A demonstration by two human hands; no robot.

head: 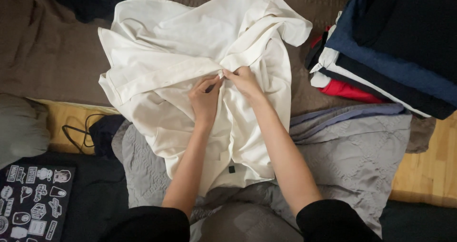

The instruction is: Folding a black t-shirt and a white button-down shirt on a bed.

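We see a cream-white garment (176, 65) spread in loose folds over a grey quilted blanket (362, 151), and we place everything else by that garment. Both hands meet near its middle. Our left hand (205, 98) lies on the cloth with its fingers curled in, thumb and forefinger pinched on a small fold. Our right hand (245, 81) is just beside it, fingers bent and closed on the same bunched bit of fabric, the fingertips of the two hands nearly touching. To the right of the garment stands a stack of folded clothes (381, 56) in navy, white and red. Below and left of it lies a dark laptop covered in stickers (33, 201).
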